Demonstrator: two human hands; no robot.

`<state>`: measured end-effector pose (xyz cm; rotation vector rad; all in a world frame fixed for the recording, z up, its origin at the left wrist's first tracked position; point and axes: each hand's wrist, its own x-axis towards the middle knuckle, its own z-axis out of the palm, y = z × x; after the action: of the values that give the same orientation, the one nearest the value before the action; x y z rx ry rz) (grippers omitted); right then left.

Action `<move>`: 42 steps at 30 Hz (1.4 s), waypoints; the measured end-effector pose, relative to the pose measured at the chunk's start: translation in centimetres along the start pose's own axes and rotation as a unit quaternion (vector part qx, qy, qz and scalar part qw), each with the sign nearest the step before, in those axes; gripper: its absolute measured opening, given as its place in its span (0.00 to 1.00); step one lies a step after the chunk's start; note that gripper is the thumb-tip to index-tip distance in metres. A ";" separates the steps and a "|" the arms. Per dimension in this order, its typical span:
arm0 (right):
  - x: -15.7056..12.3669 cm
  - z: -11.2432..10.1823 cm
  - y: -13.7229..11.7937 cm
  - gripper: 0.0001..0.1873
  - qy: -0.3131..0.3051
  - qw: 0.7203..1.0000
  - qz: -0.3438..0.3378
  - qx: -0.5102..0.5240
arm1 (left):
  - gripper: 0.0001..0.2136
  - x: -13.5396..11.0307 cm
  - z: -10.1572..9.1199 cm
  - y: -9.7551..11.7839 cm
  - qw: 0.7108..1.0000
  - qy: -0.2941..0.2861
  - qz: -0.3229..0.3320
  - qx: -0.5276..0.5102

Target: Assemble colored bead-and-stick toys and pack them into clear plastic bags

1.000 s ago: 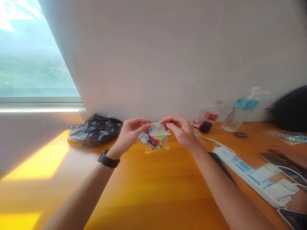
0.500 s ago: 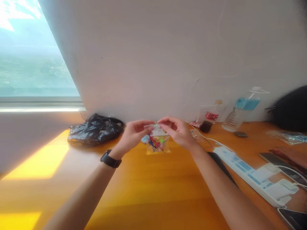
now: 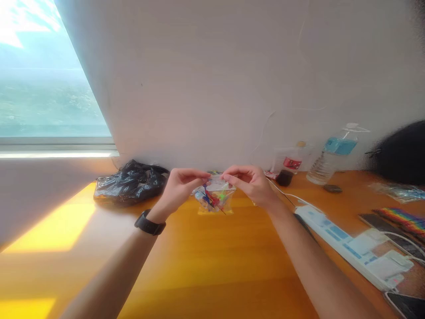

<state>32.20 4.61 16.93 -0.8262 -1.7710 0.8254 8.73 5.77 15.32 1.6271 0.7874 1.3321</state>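
A small clear plastic bag (image 3: 215,197) filled with several colourful little pieces hangs just above the orange wooden table (image 3: 212,266), near the wall. My left hand (image 3: 181,186), with a black watch on its wrist, pinches the bag's top edge from the left. My right hand (image 3: 250,182) pinches the same top edge from the right. The fingertips of both hands almost meet over the bag's opening. What the coloured pieces are is too small to tell.
A crumpled black plastic bag (image 3: 129,181) lies at the back left by the wall. At the right stand a small dark-drink bottle (image 3: 288,168) and a water bottle (image 3: 332,155). A white power strip (image 3: 352,243) with plugs, cables, phones and a rainbow-striped item (image 3: 403,218) fill the right side.
Both hands stayed pinched on the small bag and shifted slightly; the bag's contents settled. The view tilted down a little, and a rainbow-striped item came into sight at the right.
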 end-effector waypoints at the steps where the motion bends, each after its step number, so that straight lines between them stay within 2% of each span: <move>1: 0.0 0.2 0.0 0.10 0.006 1.000 -0.004 -0.006 | 0.07 0.0 0.0 0.1 1.000 0.000 -0.002 0.009; 6: 0.2 0.7 0.3 0.15 0.024 0.999 -0.024 -0.025 | 0.10 0.2 -0.1 -0.2 1.000 0.006 0.015 -0.001; 11: 0.1 0.6 0.1 0.11 0.013 0.996 -0.013 -0.090 | 0.15 0.4 -0.2 -0.1 1.000 0.012 0.017 -0.009; 14: -0.1 0.7 0.0 0.09 0.015 0.997 -0.025 -0.077 | 0.14 0.3 -0.3 0.2 0.998 -0.045 -0.004 0.032; 17: -0.1 0.8 -0.2 0.08 0.032 0.997 -0.043 -0.048 | 0.13 0.2 -0.4 0.3 0.994 -0.088 0.006 0.063; 22: -0.1 0.8 -0.7 0.08 0.022 0.998 -0.048 -0.020 | 0.12 0.2 -0.4 0.0 0.996 -0.050 0.044 0.056; 26: -0.1 1.0 -1.0 0.13 -0.010 1.000 0.005 -0.018 | 0.11 0.1 -0.3 0.0 0.998 -0.029 0.045 0.040; 29: -0.2 1.1 -1.0 0.15 -0.031 0.999 0.021 -0.028 | 0.11 0.1 -0.2 0.1 0.997 -0.042 0.045 0.038; 36: -0.2 1.0 -1.0 0.15 -0.020 0.999 0.007 -0.032 | 0.14 0.0 -0.2 0.8 0.995 -0.068 0.037 0.070; 39: -0.2 1.1 -0.7 0.13 -0.023 0.999 0.007 -0.033 | 0.18 0.0 -0.3 1.2 0.991 -0.101 0.008 0.092; 42: -0.1 1.3 -0.3 0.12 -0.033 0.998 0.007 -0.055 | 0.19 0.0 -0.4 0.8 0.978 -0.176 -0.022 0.109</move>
<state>30.95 4.15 16.69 -0.8920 -1.8850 0.7778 8.35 5.56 16.06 1.9382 0.7666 0.9113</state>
